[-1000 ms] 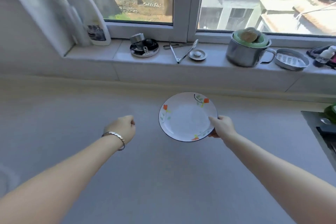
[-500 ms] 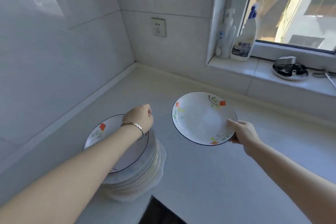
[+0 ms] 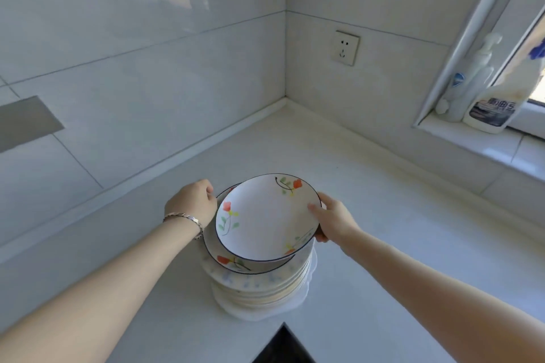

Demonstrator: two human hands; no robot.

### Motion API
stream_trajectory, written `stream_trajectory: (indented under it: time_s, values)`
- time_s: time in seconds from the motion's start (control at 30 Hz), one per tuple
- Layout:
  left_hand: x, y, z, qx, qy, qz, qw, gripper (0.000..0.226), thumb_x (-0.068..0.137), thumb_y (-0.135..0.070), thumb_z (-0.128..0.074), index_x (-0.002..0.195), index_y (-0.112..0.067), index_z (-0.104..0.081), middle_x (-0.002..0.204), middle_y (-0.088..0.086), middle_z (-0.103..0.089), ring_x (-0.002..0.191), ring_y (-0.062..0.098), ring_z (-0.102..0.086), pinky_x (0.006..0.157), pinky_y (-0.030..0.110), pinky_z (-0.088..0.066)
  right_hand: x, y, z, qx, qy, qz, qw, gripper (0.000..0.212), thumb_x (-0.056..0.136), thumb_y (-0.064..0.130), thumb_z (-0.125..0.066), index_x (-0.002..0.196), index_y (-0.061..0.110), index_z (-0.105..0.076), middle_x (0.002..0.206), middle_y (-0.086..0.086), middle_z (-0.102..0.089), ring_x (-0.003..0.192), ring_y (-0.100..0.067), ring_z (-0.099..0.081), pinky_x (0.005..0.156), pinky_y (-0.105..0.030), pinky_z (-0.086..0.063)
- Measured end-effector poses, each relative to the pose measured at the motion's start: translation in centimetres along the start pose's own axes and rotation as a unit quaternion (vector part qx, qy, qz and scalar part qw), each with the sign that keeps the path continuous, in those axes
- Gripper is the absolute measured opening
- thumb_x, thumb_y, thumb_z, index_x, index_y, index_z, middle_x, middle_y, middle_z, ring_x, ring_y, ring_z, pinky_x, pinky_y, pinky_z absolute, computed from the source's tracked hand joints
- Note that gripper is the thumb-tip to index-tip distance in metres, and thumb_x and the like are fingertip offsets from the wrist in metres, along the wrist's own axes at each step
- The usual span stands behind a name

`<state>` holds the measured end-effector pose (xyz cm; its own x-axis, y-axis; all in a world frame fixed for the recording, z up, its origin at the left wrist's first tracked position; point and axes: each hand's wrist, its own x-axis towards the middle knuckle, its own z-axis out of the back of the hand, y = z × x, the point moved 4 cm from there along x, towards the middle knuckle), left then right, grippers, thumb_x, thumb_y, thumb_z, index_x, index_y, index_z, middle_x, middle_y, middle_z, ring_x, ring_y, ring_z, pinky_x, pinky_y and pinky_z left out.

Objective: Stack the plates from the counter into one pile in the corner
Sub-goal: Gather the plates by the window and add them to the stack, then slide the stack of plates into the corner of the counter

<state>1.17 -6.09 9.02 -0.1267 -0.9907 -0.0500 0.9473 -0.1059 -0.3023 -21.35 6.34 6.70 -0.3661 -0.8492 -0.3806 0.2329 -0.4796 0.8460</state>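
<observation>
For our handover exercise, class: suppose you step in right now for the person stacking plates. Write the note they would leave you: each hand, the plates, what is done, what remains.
Right hand: grips the floral plate by its right rim, tilted, just above the pile.
Left hand: curled in a fist beside the pile's left edge, holding nothing; contact unclear.
Pile: many plates stacked on the counter near the wall corner.
Done: pile built.
Left: lower this plate flat onto the top and let go. Whether more plates wait elsewhere is out of view.
</observation>
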Motion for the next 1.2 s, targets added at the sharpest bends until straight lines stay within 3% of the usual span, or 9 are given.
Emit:
stream_trajectory:
  time_s: [0.17,0.27,0.37,0.53,0.7,0.83,1.0,1.1,1.2]
  values:
    - [-0.3,1.1,-0.5,-0.003,-0.005,0.021,1.0,0.029,0.088,-0.011,-0.042,0.111,-0.016,-0.058,0.116,0.005,-0.067,0.104,0.03,-0.06,0.076,0.029,-0.042,0.5,0.3,-1.9,-0.073,0.009,0.024,0.997,0.041,0.095,0.02,-0.033,0.134,0.024,-0.046,0.054,-0.003,-0.053,0.03,-0.009,-0.049,0.035,-0.015,-0.038]
    - [-0.3,1.2,-0.4,-0.012,-0.011,0.032,0.999,0.032,0.088,-0.009,-0.041,0.115,-0.015,-0.057,0.115,0.003,-0.068,0.104,0.028,-0.06,0.075,0.027,-0.041,0.5,0.5,-2.4,-0.156,-0.022,0.054,0.986,0.036,0.096,0.024,-0.03,0.127,0.023,-0.048,0.074,-0.006,-0.064,0.057,-0.024,-0.064,0.055,-0.027,-0.052]
    - [-0.4,1.1,-0.3,-0.013,-0.014,0.038,0.999,0.033,0.088,-0.008,-0.041,0.117,-0.014,-0.056,0.116,0.003,-0.067,0.103,0.028,-0.06,0.075,0.027,-0.041,1.0,0.1,-2.6,-0.249,-0.054,0.064,0.965,0.035,0.098,0.028,-0.029,0.126,0.019,-0.047,0.095,-0.009,-0.066,0.085,-0.032,-0.063,0.068,-0.032,-0.049]
    - [-0.7,0.7,-0.3,-0.016,-0.013,0.042,0.999,0.034,0.087,-0.008,-0.042,0.118,-0.014,-0.056,0.118,0.004,-0.066,0.094,0.028,-0.057,0.077,0.028,-0.042,1.6,-0.6,-2.4,-0.36,-0.069,0.065,0.928,0.034,0.098,0.033,-0.03,0.117,0.013,-0.051,0.081,-0.005,-0.053,0.075,-0.028,-0.049,0.065,-0.028,-0.042]
    - [-1.5,2.0,-0.8,-0.047,-0.037,0.066,0.996,0.029,0.089,-0.011,-0.041,0.112,-0.013,-0.059,0.117,0.006,-0.063,0.094,0.03,-0.057,0.075,0.029,-0.042,1.8,-1.9,-1.0,-0.275,-0.048,0.061,0.958,0.042,0.096,0.048,-0.027,0.119,0.026,-0.056,0.087,-0.005,-0.066,0.078,-0.026,-0.057,0.06,-0.027,-0.04]
    - [-2.5,4.3,-2.4,-0.102,-0.038,0.122,0.986,0.025,0.094,-0.019,-0.035,0.086,-0.005,-0.055,0.096,0.018,-0.057,0.08,0.029,-0.046,0.069,0.031,-0.037,2.8,-6.4,0.0,-0.141,-0.014,-0.024,0.99,0.039,0.098,0.032,-0.03,0.09,0.007,-0.058,0.079,-0.007,-0.057,0.081,-0.031,-0.056,0.068,-0.03,-0.04]
    - [-4.3,8.7,-7.3,-0.315,0.039,0.295,0.901,0.025,0.089,-0.023,-0.038,0.083,-0.003,-0.051,0.087,0.024,-0.053,0.075,0.031,-0.055,0.077,0.042,-0.048,3.8,-12.1,-1.8,-0.101,0.082,-0.213,0.968,0.026,0.096,0.016,-0.041,0.071,0.009,-0.047,0.07,-0.005,-0.052,0.062,-0.021,-0.053,0.061,-0.028,-0.047]
    - [-6.2,10.1,-10.3,-0.387,0.141,0.378,0.829,0.009,0.097,-0.01,-0.037,0.097,-0.006,-0.045,0.073,0.01,-0.048,0.067,0.024,-0.051,0.068,0.035,-0.043,3.2,-13.7,-2.9,-0.052,0.091,-0.263,0.959,0.021,0.097,0.017,-0.045,0.082,0.004,-0.051,0.071,-0.007,-0.057,0.059,-0.016,-0.056,0.06,-0.025,-0.049]
    - [-8.1,11.0,-13.1,-0.363,0.267,0.389,0.804,0.009,0.097,-0.011,-0.04,0.102,-0.006,-0.047,0.083,0.011,-0.056,0.075,0.025,-0.055,0.078,0.033,-0.038,2.9,-15.4,-4.1,0.001,0.058,-0.294,0.954,0.011,0.096,0.012,-0.048,0.094,0.002,-0.053,0.071,-0.009,-0.061,0.058,-0.017,-0.06,0.059,-0.026,-0.051]
